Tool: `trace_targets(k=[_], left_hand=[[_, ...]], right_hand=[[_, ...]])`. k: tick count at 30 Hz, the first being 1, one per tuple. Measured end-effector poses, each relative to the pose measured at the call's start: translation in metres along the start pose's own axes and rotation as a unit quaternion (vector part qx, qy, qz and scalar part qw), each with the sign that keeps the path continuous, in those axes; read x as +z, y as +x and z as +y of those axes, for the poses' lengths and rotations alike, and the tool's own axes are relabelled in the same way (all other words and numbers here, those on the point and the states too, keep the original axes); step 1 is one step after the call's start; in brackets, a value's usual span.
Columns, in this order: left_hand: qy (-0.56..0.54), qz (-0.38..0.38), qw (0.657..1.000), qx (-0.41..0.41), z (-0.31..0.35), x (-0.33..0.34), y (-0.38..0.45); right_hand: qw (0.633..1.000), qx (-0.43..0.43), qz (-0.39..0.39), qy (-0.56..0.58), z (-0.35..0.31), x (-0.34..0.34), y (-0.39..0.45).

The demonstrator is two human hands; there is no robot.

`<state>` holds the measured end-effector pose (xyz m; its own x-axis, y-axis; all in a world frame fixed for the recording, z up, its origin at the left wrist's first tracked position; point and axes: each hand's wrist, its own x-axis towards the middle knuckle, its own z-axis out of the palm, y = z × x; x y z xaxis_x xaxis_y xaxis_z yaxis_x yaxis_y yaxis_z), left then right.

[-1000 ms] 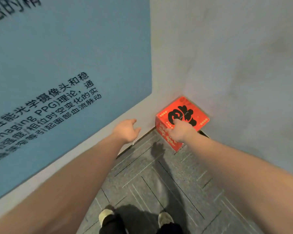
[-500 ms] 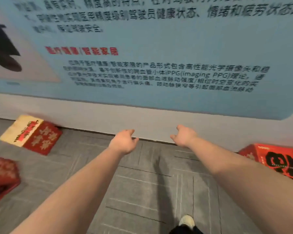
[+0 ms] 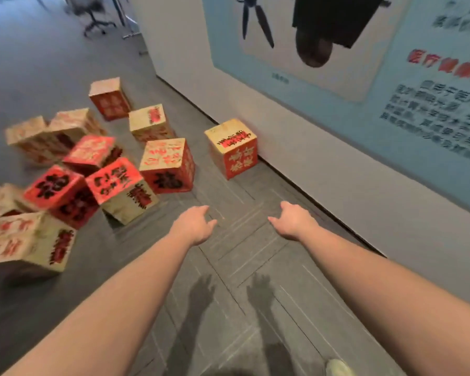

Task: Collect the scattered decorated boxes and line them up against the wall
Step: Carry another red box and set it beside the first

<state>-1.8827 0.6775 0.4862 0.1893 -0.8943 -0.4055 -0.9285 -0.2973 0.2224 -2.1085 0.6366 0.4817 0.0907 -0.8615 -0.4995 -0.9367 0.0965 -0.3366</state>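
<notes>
Several red and cream decorated boxes lie scattered on the grey carpet to my left. One cream-topped box [image 3: 232, 147] stands alone against the wall [image 3: 337, 169]. Nearest my hands are a tilted red-topped box [image 3: 121, 189] and a cream-topped box [image 3: 167, 165] behind it. My left hand [image 3: 194, 225] and my right hand [image 3: 292, 219] reach forward over bare carpet, fingers relaxed, each holding nothing and touching no box.
A blue poster [image 3: 364, 55] with text covers the wall on the right. An office chair [image 3: 95, 14] stands far back at the top left. My shoe [image 3: 338, 367] shows at the bottom edge. Bare carpet [image 3: 242, 267] runs along the wall's base.
My view has swung left from the corner, where my right hand touched a red box, to the scattered pile. Both hands are now free and stretched forward.
</notes>
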Motion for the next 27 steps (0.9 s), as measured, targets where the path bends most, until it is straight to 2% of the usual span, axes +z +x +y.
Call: trace_targets(k=[6,15,21,27], left_hand=[[-0.057,0.015,0.991,-0.118,-0.136,-0.025,0.039],[-0.135,0.042,0.959,-0.245,-0.256,-0.07,0.143],[-0.16,0.057,0.945,-0.279,-0.344,-0.111,0.212],[-0.178,0.055,0.94,-0.286,-0.453,-0.148,0.301]], right_hand=[[0.995,-0.071,-0.043,-0.051,-0.134,0.037,0.067],[0.976,-0.168,-0.104,-0.098,-0.321,0.062,0.218],[0.965,-0.2,-0.111,-0.13,-0.433,0.077,0.292],[0.964,-0.192,-0.11,-0.144,-0.547,0.112,0.37]])
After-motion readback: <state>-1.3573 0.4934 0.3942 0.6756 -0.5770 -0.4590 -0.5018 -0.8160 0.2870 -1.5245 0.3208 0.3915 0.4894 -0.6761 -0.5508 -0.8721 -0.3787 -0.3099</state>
